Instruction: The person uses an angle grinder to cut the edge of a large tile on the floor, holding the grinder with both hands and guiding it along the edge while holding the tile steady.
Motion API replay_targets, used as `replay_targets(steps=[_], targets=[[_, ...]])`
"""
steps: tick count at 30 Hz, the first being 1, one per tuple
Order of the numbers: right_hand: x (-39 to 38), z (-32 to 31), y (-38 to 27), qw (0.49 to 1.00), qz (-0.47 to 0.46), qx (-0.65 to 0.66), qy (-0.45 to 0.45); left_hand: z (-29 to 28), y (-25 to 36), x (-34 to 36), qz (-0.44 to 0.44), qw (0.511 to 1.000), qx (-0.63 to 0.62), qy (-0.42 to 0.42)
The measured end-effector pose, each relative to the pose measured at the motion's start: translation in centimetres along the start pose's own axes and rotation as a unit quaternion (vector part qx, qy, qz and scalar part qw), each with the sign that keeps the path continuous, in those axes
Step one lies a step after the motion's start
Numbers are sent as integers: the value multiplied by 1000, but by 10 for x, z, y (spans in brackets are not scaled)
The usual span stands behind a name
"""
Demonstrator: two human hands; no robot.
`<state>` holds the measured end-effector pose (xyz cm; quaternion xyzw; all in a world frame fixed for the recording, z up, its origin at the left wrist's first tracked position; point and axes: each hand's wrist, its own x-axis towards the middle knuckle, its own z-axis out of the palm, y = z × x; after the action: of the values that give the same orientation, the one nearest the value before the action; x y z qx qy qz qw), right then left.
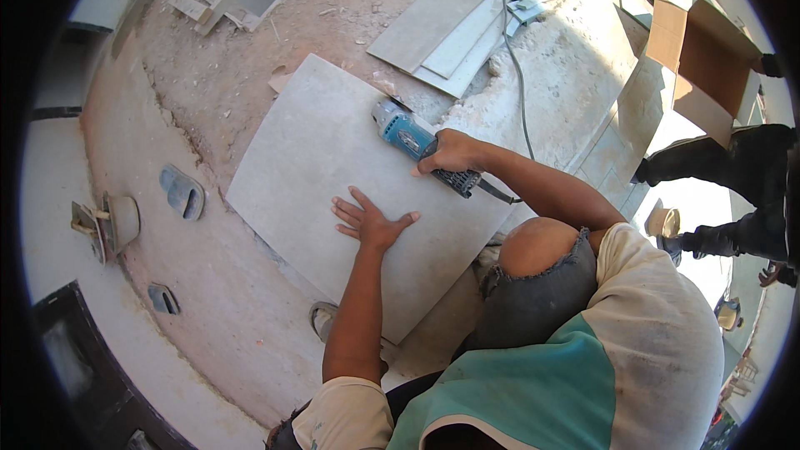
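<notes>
Under my left hand the slab looks smooth and matt, like ceramic tile. In my right hand the grinder has a hard plastic casing and a dull metal head; its cord looks matt and rubbery. My trousers are worn, frayed cloth, my shirt soft matt fabric. Far right, the box is plain cardboard; far left, the ground is rough and dusty.
</notes>
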<state>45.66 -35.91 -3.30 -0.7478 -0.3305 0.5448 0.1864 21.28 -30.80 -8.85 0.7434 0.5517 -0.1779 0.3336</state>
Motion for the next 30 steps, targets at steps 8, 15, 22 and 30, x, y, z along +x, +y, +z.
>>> replay_targets(steps=[8, 15, 22, 30], targets=[[-5, -1, 4, 1000, -1, 5, -11, 1, 2, -1, -9, 1000, 11, 1], [-6, 1, 9, 1000, 3, 0, -7, 1, 1, 0, -12, 1000, 18, -1], [-13, -1, 10, 1000, 14, -4, -15, 0, 2, 0, -14, 1000, 17, -5], [-23, 0, 15, 1000, 15, -12, 5, 0, 5, -1, -18, 1000, 19, -4]])
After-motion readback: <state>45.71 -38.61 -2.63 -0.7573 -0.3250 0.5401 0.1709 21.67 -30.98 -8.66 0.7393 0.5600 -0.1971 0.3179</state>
